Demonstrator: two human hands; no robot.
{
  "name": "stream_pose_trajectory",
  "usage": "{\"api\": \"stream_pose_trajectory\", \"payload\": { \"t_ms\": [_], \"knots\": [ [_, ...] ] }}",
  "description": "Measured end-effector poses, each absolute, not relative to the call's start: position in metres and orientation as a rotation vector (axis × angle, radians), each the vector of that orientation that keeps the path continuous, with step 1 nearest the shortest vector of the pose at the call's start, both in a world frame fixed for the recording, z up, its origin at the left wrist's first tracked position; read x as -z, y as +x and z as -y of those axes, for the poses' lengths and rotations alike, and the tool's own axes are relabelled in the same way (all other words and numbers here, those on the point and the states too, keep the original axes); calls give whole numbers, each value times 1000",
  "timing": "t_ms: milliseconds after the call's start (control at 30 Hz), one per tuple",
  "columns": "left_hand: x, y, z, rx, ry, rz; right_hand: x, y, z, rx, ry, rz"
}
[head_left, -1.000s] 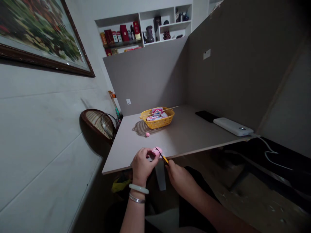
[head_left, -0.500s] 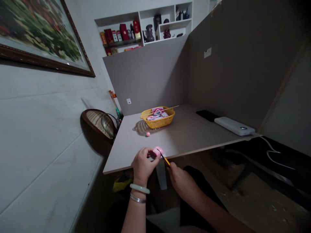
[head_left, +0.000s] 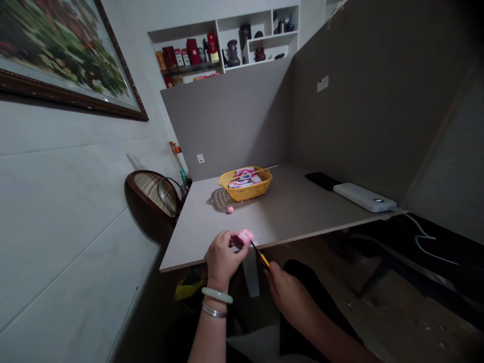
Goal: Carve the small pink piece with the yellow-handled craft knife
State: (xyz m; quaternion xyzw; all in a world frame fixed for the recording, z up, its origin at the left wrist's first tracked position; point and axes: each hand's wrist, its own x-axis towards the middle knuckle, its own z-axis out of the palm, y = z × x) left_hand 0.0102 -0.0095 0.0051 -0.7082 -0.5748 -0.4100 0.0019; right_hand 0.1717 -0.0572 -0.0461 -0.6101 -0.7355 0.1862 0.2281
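My left hand (head_left: 223, 254) grips a small pink lump (head_left: 246, 236) between thumb and fingers at the table's front edge; its material is too small to tell. In my right hand (head_left: 282, 282) is a thin tool with a yellow handle (head_left: 264, 259) and a dark, narrow blade-like tip. That tip touches the lump's right side, where a line runs across the top. Farther back on the table (head_left: 204, 237) lies a small pink ball (head_left: 230, 209), just in front of a yellow basket (head_left: 251, 191).
Pink and white packets (head_left: 245, 177) fill the basket, and a thin stick (head_left: 268, 168) lies across it. A white power bank (head_left: 363, 196) with a cable and a dark flat object (head_left: 321, 179) rest at the right. Grey panels border the table behind and right.
My right hand has drawn the yellow-handled tool slightly down and to the right, so more of its dark tip shows. My left hand and the pink lump stay nearly still.
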Motion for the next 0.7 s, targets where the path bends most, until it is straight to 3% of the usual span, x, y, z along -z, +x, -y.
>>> {"api": "stream_pose_trajectory", "payload": {
  "t_ms": [700],
  "knots": [
    [-4,9,8,1270,-2192,1819,38,168,45,-552,-1606,2017]
  ]
}}
